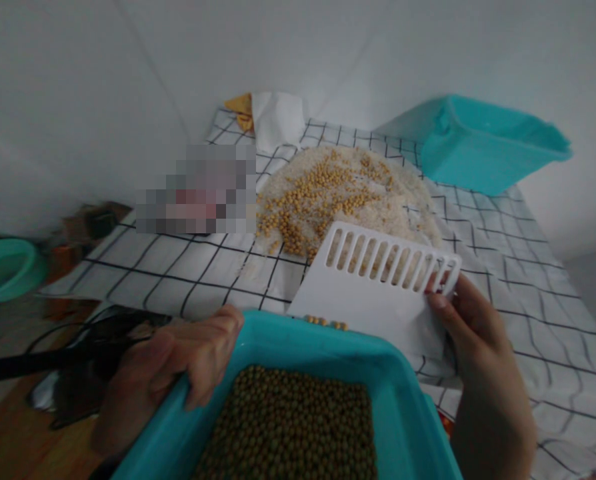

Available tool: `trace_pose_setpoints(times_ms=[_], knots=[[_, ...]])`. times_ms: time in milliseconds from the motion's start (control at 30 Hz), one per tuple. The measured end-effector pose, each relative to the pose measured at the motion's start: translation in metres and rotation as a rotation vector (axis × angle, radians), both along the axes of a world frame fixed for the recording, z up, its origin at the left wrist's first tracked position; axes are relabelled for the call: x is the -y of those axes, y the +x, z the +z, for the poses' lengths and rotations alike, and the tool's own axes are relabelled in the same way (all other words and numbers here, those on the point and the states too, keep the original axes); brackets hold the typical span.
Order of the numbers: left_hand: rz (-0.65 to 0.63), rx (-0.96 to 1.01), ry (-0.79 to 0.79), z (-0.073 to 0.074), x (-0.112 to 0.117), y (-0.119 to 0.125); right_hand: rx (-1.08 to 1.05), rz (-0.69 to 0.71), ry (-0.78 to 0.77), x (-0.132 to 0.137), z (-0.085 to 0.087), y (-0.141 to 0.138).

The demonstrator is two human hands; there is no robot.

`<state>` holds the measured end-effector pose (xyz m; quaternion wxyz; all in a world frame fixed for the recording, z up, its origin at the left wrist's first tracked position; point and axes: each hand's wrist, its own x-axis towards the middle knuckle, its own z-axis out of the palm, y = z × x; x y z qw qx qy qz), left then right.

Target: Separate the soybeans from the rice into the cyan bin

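Note:
My left hand grips the near-left rim of a teal plastic basin filled with soybeans. My right hand holds a white slotted scoop by its right edge, tilted over the basin's far rim. A few soybeans lie on the scoop near the rim. Beyond the scoop, a pile of white rice mixed with yellow soybeans lies on a white cloth with a black grid.
A second teal basin rests tipped at the back right of the cloth. White fabric and an orange scrap sit at the far edge. A green bowl and dark cables are on the floor at left.

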<state>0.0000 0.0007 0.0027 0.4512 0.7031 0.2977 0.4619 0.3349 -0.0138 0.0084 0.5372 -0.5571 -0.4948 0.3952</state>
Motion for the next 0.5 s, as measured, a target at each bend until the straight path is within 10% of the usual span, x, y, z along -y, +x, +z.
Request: trace_pose_setpoints(times_ms=[500], knots=[[-0.075,0.103,-0.060,0.0018,-0.0026,-0.0046,-0.070,-0.016,-0.012,0.0073,-0.0009,0.0033]])
